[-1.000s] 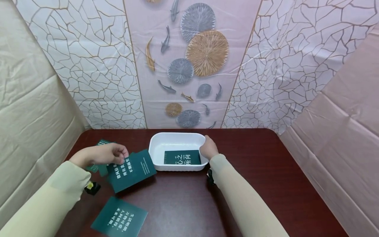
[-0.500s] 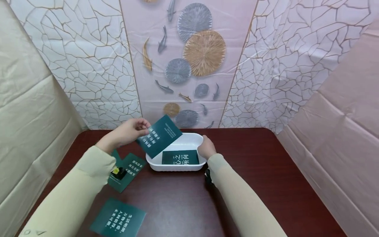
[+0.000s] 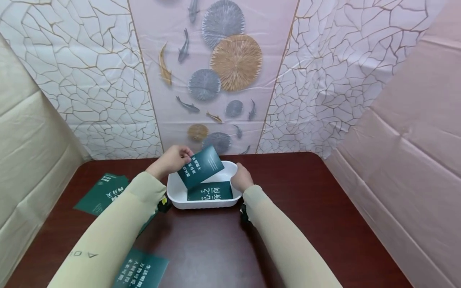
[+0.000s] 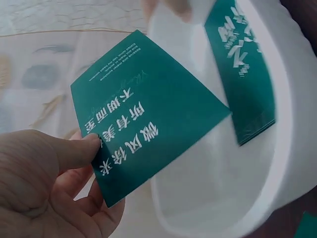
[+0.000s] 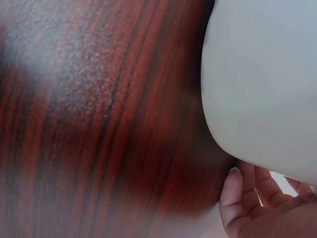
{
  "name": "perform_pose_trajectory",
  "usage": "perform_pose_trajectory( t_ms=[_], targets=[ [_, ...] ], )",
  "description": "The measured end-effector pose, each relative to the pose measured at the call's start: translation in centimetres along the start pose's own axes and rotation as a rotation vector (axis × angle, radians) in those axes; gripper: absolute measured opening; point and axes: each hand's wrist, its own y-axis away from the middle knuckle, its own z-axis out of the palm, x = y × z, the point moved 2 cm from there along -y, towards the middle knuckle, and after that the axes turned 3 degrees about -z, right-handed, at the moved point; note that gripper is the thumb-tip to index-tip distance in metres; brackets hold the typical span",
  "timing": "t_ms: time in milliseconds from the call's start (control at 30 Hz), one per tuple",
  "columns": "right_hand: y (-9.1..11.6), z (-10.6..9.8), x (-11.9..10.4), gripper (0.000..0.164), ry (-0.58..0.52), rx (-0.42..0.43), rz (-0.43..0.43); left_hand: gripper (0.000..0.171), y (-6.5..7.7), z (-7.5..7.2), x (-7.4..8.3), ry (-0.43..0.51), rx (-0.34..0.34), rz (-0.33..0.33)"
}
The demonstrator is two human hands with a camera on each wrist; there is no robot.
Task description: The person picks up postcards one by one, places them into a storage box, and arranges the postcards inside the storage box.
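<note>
A dark green card [image 3: 202,167] with white Chinese lettering is pinched by one corner between the thumb and fingers of my left hand [image 3: 174,161]. It hangs tilted over the left part of a white plastic tray [image 3: 178,204]. Inside the tray, towards the right, lies another green card [image 4: 242,74], whose edge in the left wrist view looks like a small stack. My right hand [image 3: 243,178] grips the tray's right end; in the right wrist view the thumb [image 5: 232,191] is against the outside of the wall, and some fingers are partly hidden.
Several green cards [image 3: 102,192] lie on the left of the dark red wooden table [image 3: 288,208], partly under the left forearm. Another green card [image 3: 147,270] lies near the front edge. Patterned cloth [image 3: 230,100] hangs behind the table, with plain cloth at both sides.
My left hand has lifted the green card off the pile at left and carried it right, over the tray. The right hand keeps its grip on the tray. The head view has shifted slightly.
</note>
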Motion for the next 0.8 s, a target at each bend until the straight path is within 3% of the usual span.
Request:
perform_pose_trajectory(
  t_ms=[267, 500, 800],
  targets=[
    [-0.1, 0.4, -0.1, 0.061, 0.017, 0.008, 0.013, 0.01, -1.6, 2.3, -1.3, -0.112, -0.062, 0.047],
    [0.2, 0.4, -0.2, 0.06, 0.001, -0.008, 0.017, 0.009, -2.4, 4.4, -1.8, -0.144, -0.14, 0.019],
    [0.6, 0.0, -0.3, 0.057, -0.018, -0.014, -0.02, 0.022, -2.1, 6.6, -1.5, -0.333, -0.266, 0.135]
  ],
)
